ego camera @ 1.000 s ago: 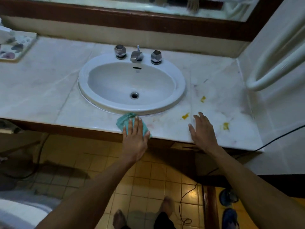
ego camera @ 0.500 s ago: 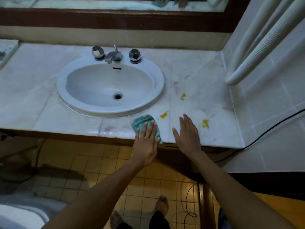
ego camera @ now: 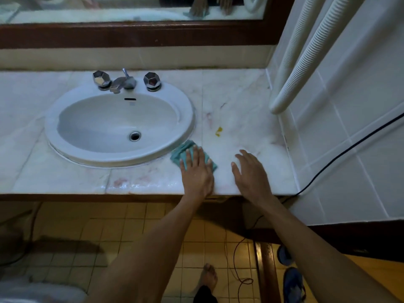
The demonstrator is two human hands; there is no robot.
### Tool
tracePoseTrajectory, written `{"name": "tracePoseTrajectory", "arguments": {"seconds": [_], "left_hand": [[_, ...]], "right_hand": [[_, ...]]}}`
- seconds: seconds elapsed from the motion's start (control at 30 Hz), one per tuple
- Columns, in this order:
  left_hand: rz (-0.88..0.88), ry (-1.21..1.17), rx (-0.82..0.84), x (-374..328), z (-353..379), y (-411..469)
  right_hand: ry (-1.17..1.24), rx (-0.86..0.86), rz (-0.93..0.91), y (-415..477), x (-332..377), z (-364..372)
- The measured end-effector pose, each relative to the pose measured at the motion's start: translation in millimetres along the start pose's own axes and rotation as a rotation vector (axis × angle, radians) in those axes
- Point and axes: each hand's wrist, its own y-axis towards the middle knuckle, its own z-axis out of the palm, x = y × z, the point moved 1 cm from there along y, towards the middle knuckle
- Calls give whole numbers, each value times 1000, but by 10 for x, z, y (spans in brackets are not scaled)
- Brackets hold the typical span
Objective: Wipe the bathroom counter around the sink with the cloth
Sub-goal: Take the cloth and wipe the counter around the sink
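A teal cloth (ego camera: pixel 181 152) lies on the pale marble counter (ego camera: pixel 65 176), just right of the white oval sink (ego camera: pixel 119 124). My left hand (ego camera: pixel 196 171) presses flat on the cloth, fingers spread, covering most of it. My right hand (ego camera: pixel 251 171) rests palm down on the bare counter to the right, holding nothing. One yellow stain (ego camera: pixel 218 131) shows beyond the hands. Pink smears (ego camera: pixel 131 181) mark the wet front edge.
A chrome tap (ego camera: pixel 122 82) with two faceted knobs stands behind the basin. White ribbed pipes (ego camera: pixel 306 62) run down the tiled right wall. A black cable (ego camera: pixel 349 149) crosses that wall. A mirror with a dark wooden frame hangs above. Sandals (ego camera: pixel 293 283) lie on the yellow floor tiles.
My left hand has slid the cloth rightward along the front of the counter, past the sink. The yellow stain near the sink's rim is no longer seen; my right hand covers where another was.
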Motion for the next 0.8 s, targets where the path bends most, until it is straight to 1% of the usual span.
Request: {"name": "tracePoseTrajectory", "arguments": {"seconds": [0.03, 0.1, 0.17, 0.23, 0.3, 0.33, 0.43, 0.47, 0.5, 0.57, 0.63, 0.73, 0.8], "left_hand": [[120, 59, 53, 12, 18, -10], [360, 172, 149, 191, -69, -94], [526, 208, 208, 498, -243, -150], [541, 208, 231, 786, -434, -145], [459, 216, 195, 893, -477, -80], [390, 214, 164, 838, -439, -31], [179, 181, 72, 340, -160, 168], [150, 164, 70, 112, -59, 222], [160, 152, 81, -109, 37, 241], [283, 153, 137, -440, 183, 125], [471, 193, 221, -497, 225, -159], [683, 228, 294, -50, 54, -350], [720, 275, 282, 290, -147, -262]], "right_hand": [[2, -30, 33, 13, -100, -66], [-13, -16, 105, 24, -297, -178], [-26, 15, 178, 32, -496, -235], [-55, 35, 234, 18, -653, -255], [-85, 42, 255, -18, -767, -248], [-86, 37, 254, -37, -810, -237], [-45, 32, 232, -104, -882, -169], [-13, 21, 242, -117, -898, -141], [26, 10, 264, -118, -892, -122], [99, -12, 311, -103, -874, -97], [144, -29, 322, -96, -879, -105], [157, -40, 274, -128, -944, -107], [161, -31, 263, -174, -965, -115]]}}
